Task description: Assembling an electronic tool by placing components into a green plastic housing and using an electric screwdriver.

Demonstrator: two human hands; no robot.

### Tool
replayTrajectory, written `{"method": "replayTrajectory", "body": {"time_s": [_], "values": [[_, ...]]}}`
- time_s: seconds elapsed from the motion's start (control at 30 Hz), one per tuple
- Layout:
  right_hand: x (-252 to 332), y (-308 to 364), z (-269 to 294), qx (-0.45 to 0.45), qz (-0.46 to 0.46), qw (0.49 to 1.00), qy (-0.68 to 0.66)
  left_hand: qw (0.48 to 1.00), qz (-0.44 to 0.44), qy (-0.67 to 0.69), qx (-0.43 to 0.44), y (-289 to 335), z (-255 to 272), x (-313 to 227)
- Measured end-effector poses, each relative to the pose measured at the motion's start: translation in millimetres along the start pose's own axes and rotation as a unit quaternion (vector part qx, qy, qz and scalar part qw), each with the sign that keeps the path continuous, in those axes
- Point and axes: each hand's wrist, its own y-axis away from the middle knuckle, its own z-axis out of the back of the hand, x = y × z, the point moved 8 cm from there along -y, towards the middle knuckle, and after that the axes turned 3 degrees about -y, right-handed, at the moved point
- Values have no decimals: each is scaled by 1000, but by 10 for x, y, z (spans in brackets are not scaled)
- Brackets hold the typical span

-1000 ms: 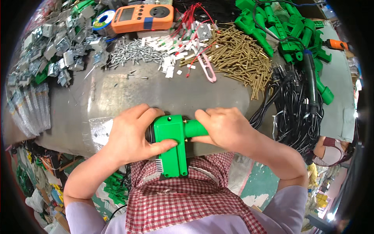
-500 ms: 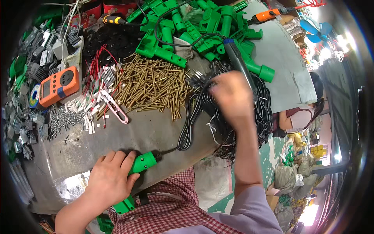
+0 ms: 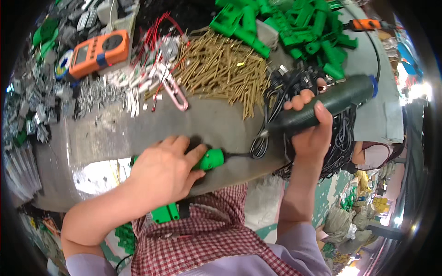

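Green housing (image 3: 212,159) is held on the near side of the brass-coloured screw pile (image 3: 216,69), clamped by the fingers of the left hand (image 3: 163,170), as half a second ago. The dark corded tool (image 3: 340,99), then lying over black cables (image 3: 341,152) right of the pile, is now lifted, wrapped by the fingers of the right hand (image 3: 309,137).
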Motion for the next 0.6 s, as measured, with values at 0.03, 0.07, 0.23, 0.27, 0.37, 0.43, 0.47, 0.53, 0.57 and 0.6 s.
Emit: {"method": "replayTrajectory", "body": {"time_s": [0.03,0.07,0.23,0.27,0.37,0.43,0.47,0.53,0.57,0.6], "values": [[-113,79,-128,9,-6,1000,7,1000,-2,2,1,-27,19,5],[-184,167,-285,19,-11,1000,14,1000,-5,4,2,-34,23,2],[-238,344,-953,98,84,982,138,1000,2,9,5,-31,-21,74],[-267,385,-1030,119,84,971,187,1000,4,11,9,-29,-29,72],[-339,635,-989,143,92,975,146,1000,-1,9,7,9,-43,31],[-296,688,-1055,261,98,956,95,1000,-8,-2,16,41,-93,24],[-312,630,-1048,266,91,955,92,1000,-1,1,14,50,-95,55],[-403,552,-1146,337,25,934,119,1000,-7,-20,9,29,-61,39],[-401,520,-1142,338,22,933,121,1000,-6,-16,8,27,-69,29],[-415,526,-1159,367,23,925,91,999,-20,-30,-3,31,-89,10]]}}
